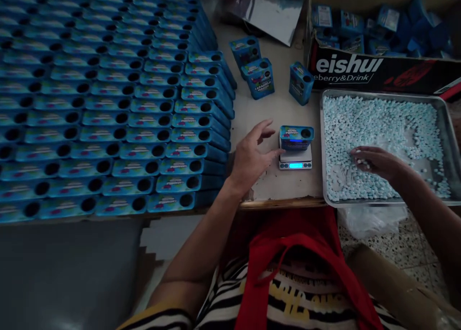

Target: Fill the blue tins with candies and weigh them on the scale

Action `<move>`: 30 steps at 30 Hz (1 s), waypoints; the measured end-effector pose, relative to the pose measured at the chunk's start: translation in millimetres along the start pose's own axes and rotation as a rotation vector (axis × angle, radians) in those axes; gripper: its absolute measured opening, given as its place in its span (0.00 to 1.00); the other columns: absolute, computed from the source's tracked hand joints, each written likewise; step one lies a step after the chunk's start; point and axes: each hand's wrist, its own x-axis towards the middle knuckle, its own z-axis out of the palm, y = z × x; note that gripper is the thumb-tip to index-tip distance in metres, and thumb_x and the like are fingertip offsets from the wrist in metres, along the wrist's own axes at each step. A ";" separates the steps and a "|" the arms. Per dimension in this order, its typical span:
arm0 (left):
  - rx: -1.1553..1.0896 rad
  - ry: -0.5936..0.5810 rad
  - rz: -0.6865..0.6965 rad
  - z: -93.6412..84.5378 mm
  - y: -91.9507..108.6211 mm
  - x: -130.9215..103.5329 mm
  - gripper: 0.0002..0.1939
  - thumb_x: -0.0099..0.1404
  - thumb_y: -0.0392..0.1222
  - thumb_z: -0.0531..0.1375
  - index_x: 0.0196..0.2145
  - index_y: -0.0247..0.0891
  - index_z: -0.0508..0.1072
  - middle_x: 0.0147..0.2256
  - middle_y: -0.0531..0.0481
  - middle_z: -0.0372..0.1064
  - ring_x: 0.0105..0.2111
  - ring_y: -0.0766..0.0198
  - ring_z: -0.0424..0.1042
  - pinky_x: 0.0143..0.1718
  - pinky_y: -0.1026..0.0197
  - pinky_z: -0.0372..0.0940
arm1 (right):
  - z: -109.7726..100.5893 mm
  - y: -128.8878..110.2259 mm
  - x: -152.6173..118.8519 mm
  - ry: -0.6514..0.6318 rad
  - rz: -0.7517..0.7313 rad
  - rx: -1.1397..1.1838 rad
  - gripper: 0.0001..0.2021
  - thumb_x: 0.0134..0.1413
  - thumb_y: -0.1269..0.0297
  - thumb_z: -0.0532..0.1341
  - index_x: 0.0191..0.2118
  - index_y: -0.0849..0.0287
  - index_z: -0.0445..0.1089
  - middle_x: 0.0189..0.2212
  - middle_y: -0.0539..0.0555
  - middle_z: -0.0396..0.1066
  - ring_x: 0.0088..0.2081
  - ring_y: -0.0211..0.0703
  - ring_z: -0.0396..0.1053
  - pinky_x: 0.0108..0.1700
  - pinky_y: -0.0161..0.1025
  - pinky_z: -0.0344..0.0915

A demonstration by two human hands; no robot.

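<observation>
A blue candy box (pixel 296 139) with a round hole in its top stands on a small digital scale (pixel 305 155), whose display glows blue. My left hand (pixel 254 154) is just left of the box, fingers spread and curved, thumb close to its lower edge; nothing is in this hand. Over a metal tray (pixel 325 195) of small pale blue candies (pixel 360 116), my right hand (pixel 374 162) has its fingers closed on a few of these candies. Some of them show between the fingertips.
Rows of blue candy boxes (pixel 108 116) fill the left of the table. Behind the scale stand several more, one (pixel 301 82) on its own. A cardboard carton (pixel 360 73) holds a jumble of blue boxes at back right. The table's front edge (pixel 284 202) runs before me.
</observation>
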 end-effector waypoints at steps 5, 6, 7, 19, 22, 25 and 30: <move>-0.141 -0.067 -0.006 13.5 -1.1 7.6 0.42 0.58 0.41 0.80 0.67 0.46 0.72 0.61 0.43 0.78 0.62 0.49 0.78 0.64 0.47 0.75 | 21.3 -17.7 -1.5 0.020 0.068 0.251 0.23 0.35 0.60 0.85 0.37 0.59 0.78 0.28 0.48 0.71 0.25 0.31 0.62 0.24 0.29 0.60; -0.173 -0.073 -0.007 17.8 -1.0 9.7 0.40 0.58 0.41 0.80 0.65 0.45 0.74 0.60 0.43 0.78 0.61 0.50 0.79 0.63 0.48 0.75 | 28.7 -26.5 -3.2 -0.004 0.050 0.257 0.22 0.36 0.61 0.85 0.36 0.59 0.78 0.29 0.48 0.71 0.27 0.31 0.64 0.26 0.29 0.63; -0.205 -0.076 -0.009 22.6 -0.3 12.1 0.36 0.58 0.41 0.79 0.62 0.44 0.75 0.58 0.44 0.80 0.58 0.51 0.80 0.62 0.50 0.76 | 36.9 -36.4 -5.1 -0.037 0.018 0.248 0.21 0.38 0.61 0.85 0.36 0.58 0.78 0.31 0.49 0.72 0.29 0.32 0.66 0.29 0.29 0.65; -0.146 -0.119 0.248 60.8 70.7 43.9 0.18 0.64 0.43 0.76 0.50 0.44 0.79 0.47 0.49 0.83 0.46 0.54 0.83 0.53 0.54 0.78 | 46.7 -126.6 -35.7 -0.104 -0.608 -0.665 0.12 0.63 0.53 0.75 0.41 0.55 0.79 0.25 0.46 0.65 0.28 0.37 0.60 0.33 0.38 0.56; -0.182 -0.161 0.245 80.9 80.3 43.1 0.21 0.63 0.42 0.77 0.52 0.44 0.79 0.47 0.50 0.83 0.45 0.55 0.83 0.49 0.56 0.78 | 27.8 -130.7 -45.4 -0.019 -0.687 -0.935 0.09 0.59 0.58 0.77 0.42 0.52 0.82 0.27 0.46 0.69 0.31 0.39 0.65 0.36 0.39 0.59; -0.226 -0.203 0.249 101.3 85.5 38.1 0.20 0.63 0.44 0.77 0.51 0.44 0.79 0.46 0.49 0.83 0.45 0.55 0.83 0.48 0.55 0.78 | 10.5 -126.7 -51.1 -0.018 -0.692 -1.010 0.11 0.56 0.57 0.79 0.42 0.51 0.83 0.29 0.47 0.73 0.33 0.39 0.69 0.36 0.39 0.60; -0.226 -0.209 0.268 127.0 90.1 30.0 0.18 0.64 0.44 0.76 0.49 0.43 0.80 0.47 0.48 0.83 0.46 0.54 0.83 0.49 0.54 0.78 | -6.4 -113.1 -57.4 -0.007 -0.683 -0.963 0.11 0.55 0.55 0.79 0.43 0.50 0.85 0.29 0.46 0.75 0.31 0.38 0.69 0.35 0.39 0.59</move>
